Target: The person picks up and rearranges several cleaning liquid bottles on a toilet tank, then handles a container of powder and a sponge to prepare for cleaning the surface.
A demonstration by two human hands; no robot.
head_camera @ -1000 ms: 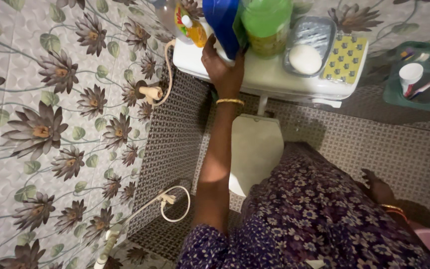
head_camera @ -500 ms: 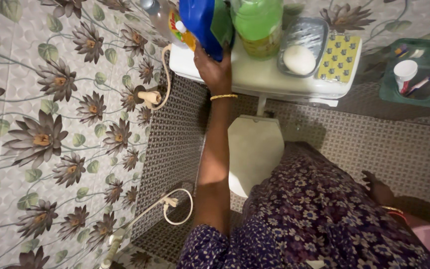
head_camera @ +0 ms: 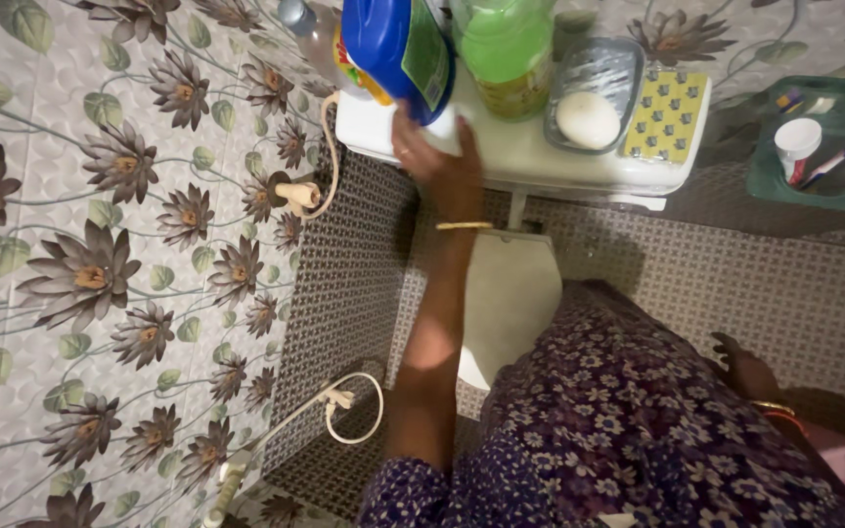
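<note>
My left hand [head_camera: 439, 161] grips a blue bottle with a green label [head_camera: 395, 47] from below and holds it tilted above the left end of the white toilet tank [head_camera: 540, 161]. A gold bangle sits on that wrist. Right beside the blue bottle stands a green bottle [head_camera: 506, 44] on the tank. My right hand [head_camera: 738, 364] hangs low at the right next to my flowered dress, fingers apart, holding nothing.
The tank also carries a grey soap dish with white soap [head_camera: 589, 117], a yellow patterned pad [head_camera: 677, 112] and a clear bottle [head_camera: 317, 39]. Below is the closed toilet lid [head_camera: 501, 293]. A green tray [head_camera: 838, 181] holds a cup and toothbrush. A tap [head_camera: 295, 191] and hose [head_camera: 349, 403] hang on the flowered left wall.
My left hand has lifted the blue bottle off the tank and drawn it toward me; the bottle now looks larger and tilted. My right hand has stayed still.
</note>
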